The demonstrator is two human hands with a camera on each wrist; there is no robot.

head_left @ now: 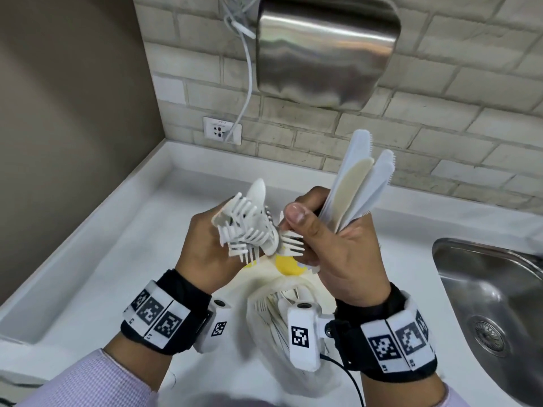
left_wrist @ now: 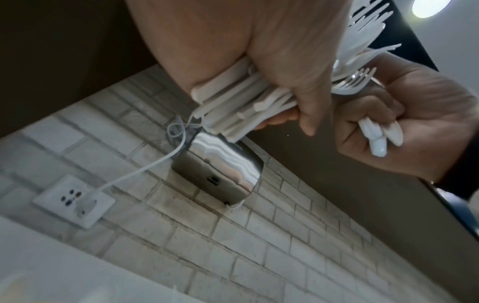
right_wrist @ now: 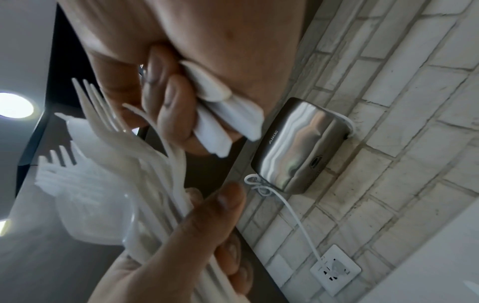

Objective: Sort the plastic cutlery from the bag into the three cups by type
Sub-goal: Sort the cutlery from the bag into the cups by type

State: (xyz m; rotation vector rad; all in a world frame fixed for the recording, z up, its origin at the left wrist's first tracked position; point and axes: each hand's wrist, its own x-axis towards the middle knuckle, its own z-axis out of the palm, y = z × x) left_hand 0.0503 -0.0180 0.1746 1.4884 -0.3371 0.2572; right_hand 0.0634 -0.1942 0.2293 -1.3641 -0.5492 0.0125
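Head view: my left hand point(head_left: 205, 245) clutched white forks point(head_left: 249, 227) plus one spoon; my right hand point(head_left: 338, 254) clamped four knives point(head_left: 358, 183), one cream, thumb on lone fork point(head_left: 292, 243). Bag point(head_left: 282, 304) lay on counter point(head_left: 117, 245) beneath. Left wrist view: handle ends point(left_wrist: 233, 106) bunched in fist. Right wrist view: knife handles point(right_wrist: 220, 114) under curled fingers.

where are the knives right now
In the head view the knives are fanned upward in the right hand, right of the forks bunched in the left hand, above the bag on the counter.
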